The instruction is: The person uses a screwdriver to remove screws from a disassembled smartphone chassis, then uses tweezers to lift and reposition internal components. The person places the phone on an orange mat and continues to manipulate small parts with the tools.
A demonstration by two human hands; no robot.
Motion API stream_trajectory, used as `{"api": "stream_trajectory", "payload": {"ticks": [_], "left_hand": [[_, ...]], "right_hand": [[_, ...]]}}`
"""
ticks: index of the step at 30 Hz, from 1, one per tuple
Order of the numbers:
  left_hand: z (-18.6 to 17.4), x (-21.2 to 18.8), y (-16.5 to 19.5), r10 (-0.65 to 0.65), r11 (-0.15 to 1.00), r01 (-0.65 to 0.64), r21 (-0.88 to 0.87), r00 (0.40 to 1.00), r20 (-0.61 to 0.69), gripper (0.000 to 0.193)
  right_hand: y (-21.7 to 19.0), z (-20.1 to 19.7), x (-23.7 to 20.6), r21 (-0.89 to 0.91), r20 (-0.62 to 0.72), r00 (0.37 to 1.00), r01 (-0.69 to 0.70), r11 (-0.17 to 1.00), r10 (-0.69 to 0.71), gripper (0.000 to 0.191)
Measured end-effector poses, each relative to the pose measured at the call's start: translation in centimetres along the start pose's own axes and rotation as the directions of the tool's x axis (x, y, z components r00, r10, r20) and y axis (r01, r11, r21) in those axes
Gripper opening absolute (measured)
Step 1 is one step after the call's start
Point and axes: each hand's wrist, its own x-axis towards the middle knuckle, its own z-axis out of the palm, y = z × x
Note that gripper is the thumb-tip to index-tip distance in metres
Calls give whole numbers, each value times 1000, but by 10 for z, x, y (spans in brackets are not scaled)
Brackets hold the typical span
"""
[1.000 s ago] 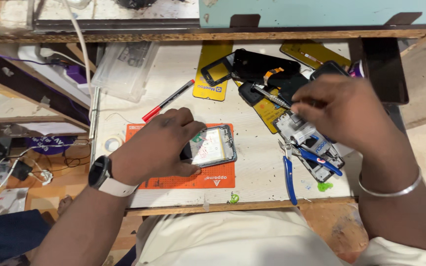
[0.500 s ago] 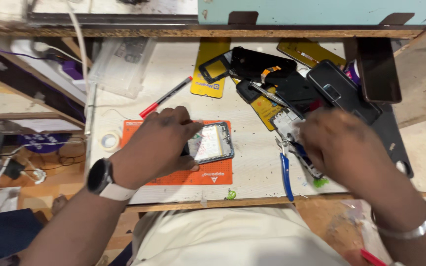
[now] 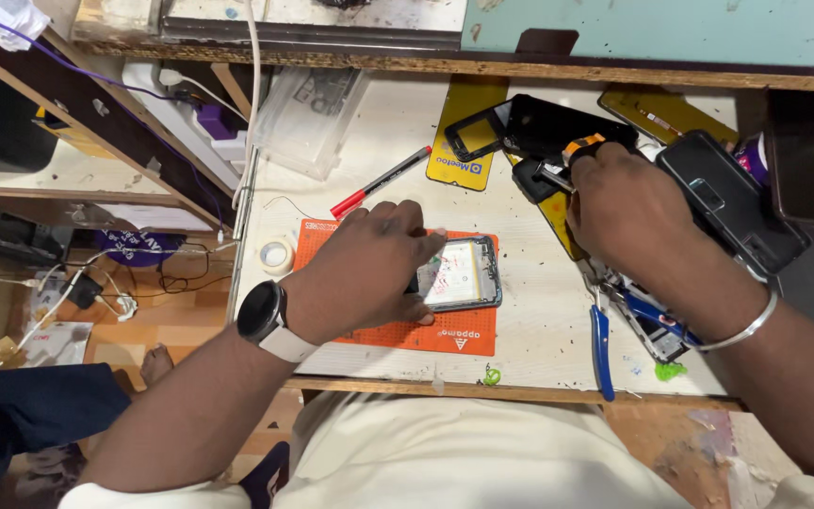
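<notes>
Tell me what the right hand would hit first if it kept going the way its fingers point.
The right hand points up-left toward the pile of black phone parts. It would probably meet those first, with the orange-tipped tool at its fingertips; depth is unclear.

Bright, even light falls from above on the pale table, and the hands cast only soft, short shadows beside them. Dark phone screens near the table's far right corner carry a faint sheen, without harsh glare. The middle is sharp; straight lines bow slightly at the edges, and the floor beyond the left edge lies dimmer.
</notes>
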Motion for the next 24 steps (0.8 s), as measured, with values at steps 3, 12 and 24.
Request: {"api": "stream_trajectory", "payload": {"ticks": [3, 12, 24], "left_hand": [[-5, 0, 3, 54, 998, -53, 18, 998, -12, 87], [4, 21, 17, 146, 986, -154, -62, 982, -116, 71], [19, 18, 18, 119, 986, -141, -88, 968, -220, 70]], "right_hand": [[-6, -20, -5, 20, -26, 999, 31, 999, -30, 25], [-32, -54, -91, 788, -188, 969, 54, 613, 157, 25], [-114, -5, -124, 628, -441, 863, 100, 772, 248, 23]]}}
